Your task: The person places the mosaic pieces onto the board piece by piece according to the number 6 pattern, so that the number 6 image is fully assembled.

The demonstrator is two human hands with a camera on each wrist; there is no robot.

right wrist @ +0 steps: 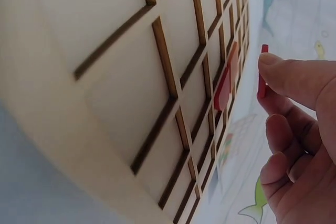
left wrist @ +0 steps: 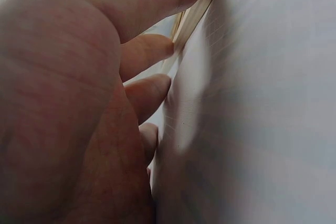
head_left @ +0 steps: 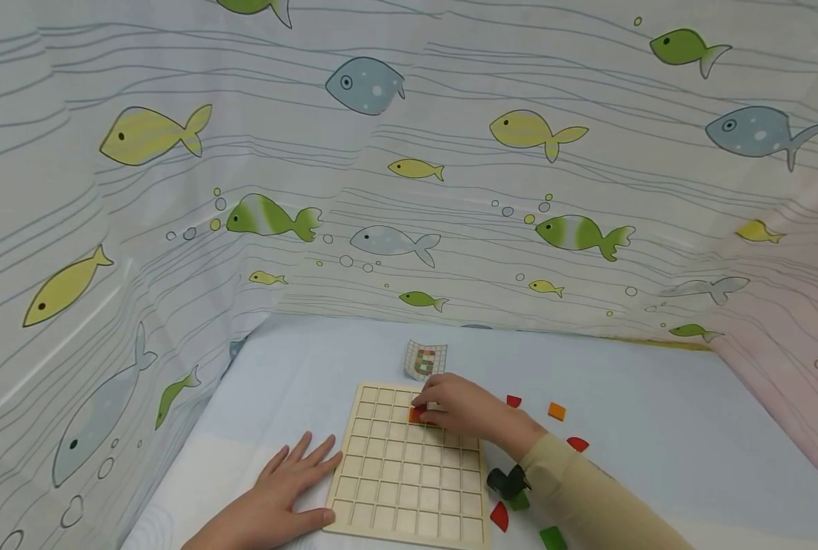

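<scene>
- One right hand (head_left: 462, 405), thumb and fingertips pinching one thin red piece (right wrist: 261, 81); in the right wrist view this piece stands apart from the board, with a gap between them.
- One left hand (head_left: 281, 493), fingers spread, well to the left of the pinch and nearer the wearer; its thumb and a fingertip touch the board's left edge.
- One square pale wooden board (head_left: 389, 477) under the pinch, seven cells along its near edge; most of its grid lies nearer the wearer than the grip, its far edge just beyond.
- On the board near the pinch, one orange piece (right wrist: 233, 62) and one red round-edged piece (right wrist: 221, 92), next to each other.
- One small paper card with a coloured grid pattern (head_left: 425, 359), just beyond the pinch, past the far edge.
- Right of the grip, off the board: three loose red pieces (head_left: 499, 517), one orange square (head_left: 557, 412), two green pieces (head_left: 553, 538), one of these partly covered; more may lie under the sleeve (head_left: 587, 489).
- One black object (head_left: 508, 483), right of the pinch and nearer the wearer, beside the board's right edge; unclear what.
- Pale blue cloth (head_left: 656, 428) runs rightward past the loose pieces; one fish-printed sheet (head_left: 463, 198) rises well beyond the grip.
</scene>
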